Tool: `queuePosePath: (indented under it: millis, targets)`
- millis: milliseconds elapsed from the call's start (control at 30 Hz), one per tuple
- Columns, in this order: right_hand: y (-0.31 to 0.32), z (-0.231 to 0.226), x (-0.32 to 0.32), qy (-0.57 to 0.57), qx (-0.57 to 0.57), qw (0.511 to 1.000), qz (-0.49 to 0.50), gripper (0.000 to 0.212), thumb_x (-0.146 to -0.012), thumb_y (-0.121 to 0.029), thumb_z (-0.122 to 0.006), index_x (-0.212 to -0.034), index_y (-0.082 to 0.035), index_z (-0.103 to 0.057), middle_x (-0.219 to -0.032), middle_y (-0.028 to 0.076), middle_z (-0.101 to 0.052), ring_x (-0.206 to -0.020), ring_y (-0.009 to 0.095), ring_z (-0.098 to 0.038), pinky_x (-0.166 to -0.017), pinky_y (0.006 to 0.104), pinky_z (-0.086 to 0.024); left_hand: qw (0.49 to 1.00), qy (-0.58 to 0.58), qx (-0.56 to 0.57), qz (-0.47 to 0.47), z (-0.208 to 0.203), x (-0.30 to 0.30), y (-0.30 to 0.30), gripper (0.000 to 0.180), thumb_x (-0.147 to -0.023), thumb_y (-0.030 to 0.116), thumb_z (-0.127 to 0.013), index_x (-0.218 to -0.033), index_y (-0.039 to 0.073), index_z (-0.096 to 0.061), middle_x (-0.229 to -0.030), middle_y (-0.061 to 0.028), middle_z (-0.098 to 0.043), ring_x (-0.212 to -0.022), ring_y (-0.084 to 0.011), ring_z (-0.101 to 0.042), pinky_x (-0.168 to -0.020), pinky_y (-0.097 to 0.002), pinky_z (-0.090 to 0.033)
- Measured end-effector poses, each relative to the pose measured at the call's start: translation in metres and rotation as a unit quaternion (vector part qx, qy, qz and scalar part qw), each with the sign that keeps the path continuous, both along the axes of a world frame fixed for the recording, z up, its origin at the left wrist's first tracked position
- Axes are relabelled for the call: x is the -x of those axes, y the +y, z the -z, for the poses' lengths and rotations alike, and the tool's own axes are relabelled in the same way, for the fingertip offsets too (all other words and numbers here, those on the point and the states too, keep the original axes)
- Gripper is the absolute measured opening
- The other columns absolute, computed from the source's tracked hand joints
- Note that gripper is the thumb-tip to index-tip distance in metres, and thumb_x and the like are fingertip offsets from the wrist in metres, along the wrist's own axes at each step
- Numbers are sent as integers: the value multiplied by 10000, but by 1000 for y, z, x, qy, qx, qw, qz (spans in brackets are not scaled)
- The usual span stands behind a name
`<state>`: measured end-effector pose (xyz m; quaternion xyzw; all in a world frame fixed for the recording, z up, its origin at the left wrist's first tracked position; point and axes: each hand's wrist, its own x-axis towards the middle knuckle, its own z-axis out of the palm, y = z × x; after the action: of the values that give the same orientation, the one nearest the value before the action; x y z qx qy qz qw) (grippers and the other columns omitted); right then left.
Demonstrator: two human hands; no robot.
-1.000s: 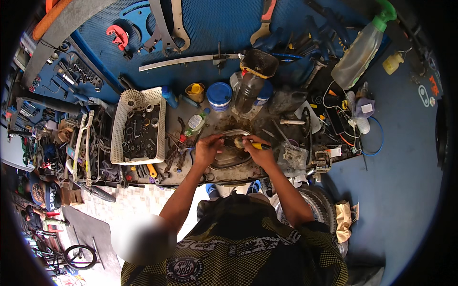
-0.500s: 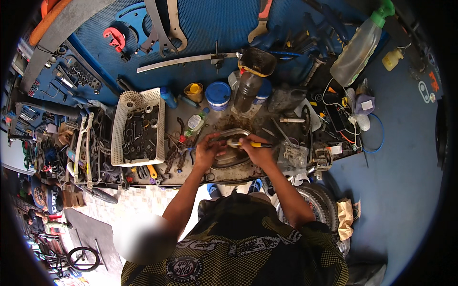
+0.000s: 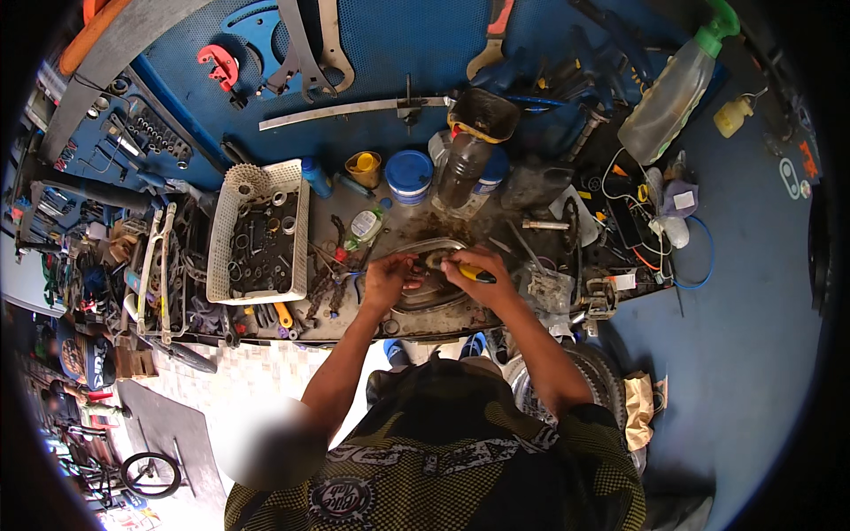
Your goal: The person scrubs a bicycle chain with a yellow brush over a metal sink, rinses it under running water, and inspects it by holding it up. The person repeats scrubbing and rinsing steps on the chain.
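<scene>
My right hand [image 3: 482, 276] is wrapped round a yellow-handled brush [image 3: 476, 274], its handle end black and its pale head pointing left over a shallow metal tray [image 3: 434, 304]. Close by on the left, my left hand [image 3: 388, 281] has its fingers curled in over the tray's left side. Whatever small thing may lie between those fingertips is too small to make out. The tray rests on the dirty workbench near its front edge, and both hands hide much of its inside. Dark liquid or grime seems to lie in it.
A white plastic basket [image 3: 302, 230] of rings and small parts, with a cassette [image 3: 248, 183], stands left. Behind the tray are a blue-lidded tub [image 3: 409, 173], a yellow cup [image 3: 364, 166] and a dark bottle [image 3: 462, 173]. A spray bottle [image 3: 668, 102] hangs upper right.
My right hand has turned the brush, so its handle now slants down to the right. The left hand's fingers have drawn closer together. The view has shifted slightly.
</scene>
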<state>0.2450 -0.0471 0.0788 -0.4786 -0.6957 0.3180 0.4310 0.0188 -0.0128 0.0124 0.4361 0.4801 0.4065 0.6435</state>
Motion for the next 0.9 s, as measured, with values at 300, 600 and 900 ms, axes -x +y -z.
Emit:
queuePosePath:
  millis: [300,600,900]
  targets:
    - [2,-2,-3,-34,-23,999,12,208,-910,-228,-824,-986,-44,-765,-921,129,-750,-857,278,-688,-777,394,-532,990,107,-97,-6,-10,0,6,217,-1061,87,-615,-1163,-67,-730,-940,-112,-743,-826,-152,-726,-707,-331,-678]
    - [-2,2,0,1,-54,998,-28,189,-868,-171,-859,-982,-49,-770,-940,124,-763,-833,289,-696,-773,404,-539,985,123,-123,13,-16,-9,8,198,-1045,37,-600,-1124,-64,-751,-918,-110,-738,-835,-141,-718,-689,-341,-678]
    - [-2,23,-32,-185,-8,983,-13,237,-907,-275,-807,-1017,-68,-771,-890,127,-751,-837,320,-695,-806,417,-557,998,3,-8,56,-2,-1,14,241,-1093,71,-548,-1275,-46,-654,-1060,-108,-691,-859,-206,-761,-697,-335,-673]
